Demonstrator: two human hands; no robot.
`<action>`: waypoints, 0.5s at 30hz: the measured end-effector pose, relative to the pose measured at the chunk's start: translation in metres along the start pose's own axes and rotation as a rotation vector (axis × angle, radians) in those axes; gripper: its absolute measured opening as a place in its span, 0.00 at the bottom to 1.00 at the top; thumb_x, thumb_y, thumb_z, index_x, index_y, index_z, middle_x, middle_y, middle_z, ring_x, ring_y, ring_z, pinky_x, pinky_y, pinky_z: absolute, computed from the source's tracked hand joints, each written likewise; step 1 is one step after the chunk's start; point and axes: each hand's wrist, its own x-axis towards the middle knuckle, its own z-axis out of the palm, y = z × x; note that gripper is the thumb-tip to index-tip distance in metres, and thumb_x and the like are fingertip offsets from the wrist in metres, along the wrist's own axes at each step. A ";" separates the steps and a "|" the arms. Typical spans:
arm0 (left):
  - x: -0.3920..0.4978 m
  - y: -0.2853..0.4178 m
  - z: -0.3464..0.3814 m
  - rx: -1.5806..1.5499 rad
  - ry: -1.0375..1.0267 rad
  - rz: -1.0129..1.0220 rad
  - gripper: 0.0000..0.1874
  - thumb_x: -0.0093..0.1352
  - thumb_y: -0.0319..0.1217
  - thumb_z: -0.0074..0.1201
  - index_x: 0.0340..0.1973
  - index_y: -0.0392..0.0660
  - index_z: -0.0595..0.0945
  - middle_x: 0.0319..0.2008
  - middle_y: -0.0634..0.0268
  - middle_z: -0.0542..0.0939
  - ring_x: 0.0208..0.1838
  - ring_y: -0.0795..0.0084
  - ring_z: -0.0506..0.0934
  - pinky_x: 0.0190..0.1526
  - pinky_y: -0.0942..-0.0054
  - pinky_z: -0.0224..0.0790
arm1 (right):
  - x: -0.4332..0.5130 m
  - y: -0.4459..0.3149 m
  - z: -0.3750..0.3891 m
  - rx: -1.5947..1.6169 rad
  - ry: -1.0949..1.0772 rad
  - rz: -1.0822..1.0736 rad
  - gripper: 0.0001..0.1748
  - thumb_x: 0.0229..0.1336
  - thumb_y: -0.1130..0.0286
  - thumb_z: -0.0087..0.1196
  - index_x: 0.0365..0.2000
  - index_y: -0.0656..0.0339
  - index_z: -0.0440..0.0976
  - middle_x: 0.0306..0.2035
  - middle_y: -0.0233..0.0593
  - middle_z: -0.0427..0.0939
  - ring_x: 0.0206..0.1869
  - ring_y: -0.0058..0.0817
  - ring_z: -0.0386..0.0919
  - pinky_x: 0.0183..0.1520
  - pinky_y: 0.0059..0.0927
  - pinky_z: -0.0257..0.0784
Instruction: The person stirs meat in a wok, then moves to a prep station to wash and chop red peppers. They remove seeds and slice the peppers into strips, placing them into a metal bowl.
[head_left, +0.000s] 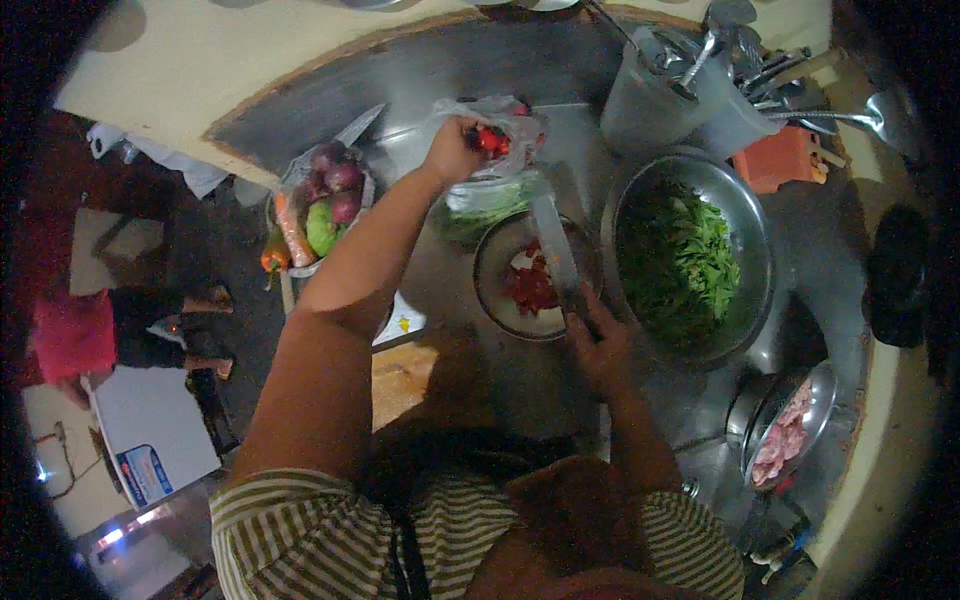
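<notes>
My left hand (456, 150) reaches to a clear plastic bag (521, 154), with a small red vegetable piece (493, 141) at its fingertips. In my right hand (600, 341) is a knife (555, 240), its blade lying over the right side of a round plate (487, 300). Chopped red pieces (529, 285) rest on that plate. Just above it stands a clear container (487, 199) with green vegetables. To the right a large metal bowl (765, 262) holds cut green leaves (709, 259).
Red onions (343, 177), a carrot and a green vegetable fill a basket at left, beside another knife (361, 126). Utensil tubs (652, 105) and a red-orange box (776, 157) stand at upper right. A bowl of raw meat (784, 442) sits lower right. Another person (75, 334) stands far left.
</notes>
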 end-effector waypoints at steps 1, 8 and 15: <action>-0.014 0.001 -0.004 -0.056 0.062 0.069 0.23 0.61 0.23 0.61 0.53 0.41 0.76 0.41 0.60 0.84 0.44 0.70 0.81 0.49 0.71 0.73 | 0.000 -0.001 0.001 0.021 -0.008 0.056 0.29 0.60 0.67 0.58 0.61 0.60 0.67 0.36 0.45 0.83 0.33 0.23 0.80 0.41 0.29 0.75; -0.002 0.005 -0.018 -0.191 -0.019 -0.040 0.23 0.62 0.20 0.58 0.54 0.41 0.79 0.52 0.54 0.80 0.50 0.65 0.80 0.51 0.70 0.73 | 0.003 -0.013 0.020 -0.180 -0.036 -0.126 0.29 0.61 0.65 0.57 0.62 0.58 0.67 0.40 0.47 0.83 0.36 0.24 0.81 0.43 0.29 0.75; 0.045 0.020 0.009 0.733 0.000 -0.025 0.14 0.63 0.28 0.54 0.45 0.43 0.83 0.46 0.46 0.81 0.49 0.48 0.79 0.51 0.58 0.74 | 0.000 0.004 0.014 -0.004 -0.015 -0.061 0.28 0.60 0.70 0.59 0.60 0.60 0.69 0.33 0.44 0.83 0.32 0.19 0.80 0.38 0.26 0.75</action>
